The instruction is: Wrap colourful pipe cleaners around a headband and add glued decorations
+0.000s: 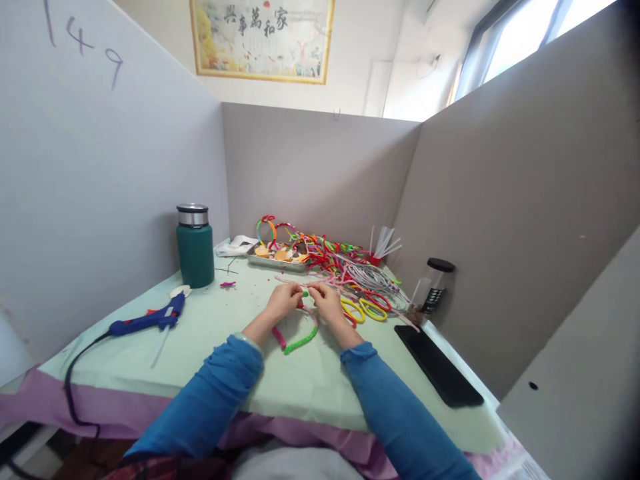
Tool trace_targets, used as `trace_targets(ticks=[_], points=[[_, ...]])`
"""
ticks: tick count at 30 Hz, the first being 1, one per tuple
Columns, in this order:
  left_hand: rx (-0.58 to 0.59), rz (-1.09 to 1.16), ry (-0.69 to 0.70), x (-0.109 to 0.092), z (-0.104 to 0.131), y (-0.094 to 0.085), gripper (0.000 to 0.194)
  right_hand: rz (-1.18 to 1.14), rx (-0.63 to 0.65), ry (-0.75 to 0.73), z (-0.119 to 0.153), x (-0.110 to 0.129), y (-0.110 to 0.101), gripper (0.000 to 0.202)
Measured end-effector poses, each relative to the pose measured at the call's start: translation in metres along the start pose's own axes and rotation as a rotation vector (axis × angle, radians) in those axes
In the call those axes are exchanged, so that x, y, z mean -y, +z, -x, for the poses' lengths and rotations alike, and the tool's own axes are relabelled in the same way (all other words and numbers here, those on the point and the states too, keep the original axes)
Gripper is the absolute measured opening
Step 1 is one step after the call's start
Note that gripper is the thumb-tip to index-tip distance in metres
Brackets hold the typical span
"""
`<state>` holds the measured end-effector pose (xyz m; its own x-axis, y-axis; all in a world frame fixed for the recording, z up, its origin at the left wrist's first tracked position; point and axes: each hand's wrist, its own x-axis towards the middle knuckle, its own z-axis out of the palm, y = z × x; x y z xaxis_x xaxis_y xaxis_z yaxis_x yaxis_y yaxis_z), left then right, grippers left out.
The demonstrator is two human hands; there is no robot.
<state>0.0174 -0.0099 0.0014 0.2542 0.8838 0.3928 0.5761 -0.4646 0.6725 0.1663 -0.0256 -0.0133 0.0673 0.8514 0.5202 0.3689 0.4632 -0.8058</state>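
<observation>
Around the fuzzy loop [301,343], right there in the middle of the action, spread a pale green tablecloth [310,390], lightly creased, with a purple cloth [120,403] showing on the loop's near side. Grey panels boxed it in: a left panel [100,167] marked 149, a back panel [310,167] beyond the loop, a right panel [525,200] opposite. High beyond it hung a gold-framed picture [263,40]; high to its right, a bright window [520,40]. And the hands! Left hand [285,301] and right hand [326,303] met at the loop's far side, fingertips of both pinched on it, a green tuft [305,293] peeping between; which strand each gripped was too small to tell, and the hands themselves hid part of the loop. Out to its left, a blue glue gun [145,322]; left and beyond, a green flask [195,257]. Beyond the loop, a metal tray [277,265] of scraps, and beyond to its right, a tangled heap of coloured stems [333,253]! Just right of the loop, yellow-handled scissors [363,312]; farther right, a flat black phone [440,370] and a black-lidded jar [433,293].
</observation>
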Motion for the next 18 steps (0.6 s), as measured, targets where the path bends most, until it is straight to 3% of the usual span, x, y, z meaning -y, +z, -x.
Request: trace_targets(ticks=[4, 8, 13, 18], points=[[-0.008, -0.234, 0.037, -0.006, 0.006, -0.003, 0.017, 0.227, 0.036, -0.130, 0.003, 0.002, -0.004, 0.017], [-0.009, -0.278, 0.049, -0.007, 0.008, -0.003, 0.019, 0.456, 0.082, -0.183, 0.011, 0.011, -0.005, 0.012], [0.064, -0.001, 0.011, -0.003, 0.003, -0.001, 0.019, 0.423, 0.049, -0.132, 0.009, 0.009, -0.005, 0.012], [0.161, 0.400, -0.175, -0.002, 0.001, 0.001, 0.024, 0.314, 0.006, -0.066, 0.004, 0.001, -0.004, 0.010]])
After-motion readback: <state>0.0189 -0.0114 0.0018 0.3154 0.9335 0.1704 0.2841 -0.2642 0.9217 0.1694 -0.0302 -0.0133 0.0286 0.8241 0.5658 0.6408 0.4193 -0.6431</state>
